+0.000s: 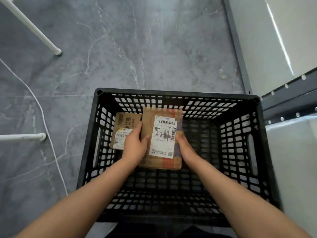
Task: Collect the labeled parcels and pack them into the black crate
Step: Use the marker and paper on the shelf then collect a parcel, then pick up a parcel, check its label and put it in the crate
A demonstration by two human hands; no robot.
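Both hands, left hand (135, 146) and right hand (186, 148), squeeze the big parcel (162, 140). Lower it flat beside the small parcel (123, 130) in the black crate (171, 96).

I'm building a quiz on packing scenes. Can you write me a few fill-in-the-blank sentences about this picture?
1. Both hands hold the larger parcel inside the ____ crate.
2. The left hand grips the parcel's ____ edge.
3. The smaller parcel lies to the ____ of the larger one.
4. The crate stands on a grey ____ floor.

Missing words: black; left; left; marbled
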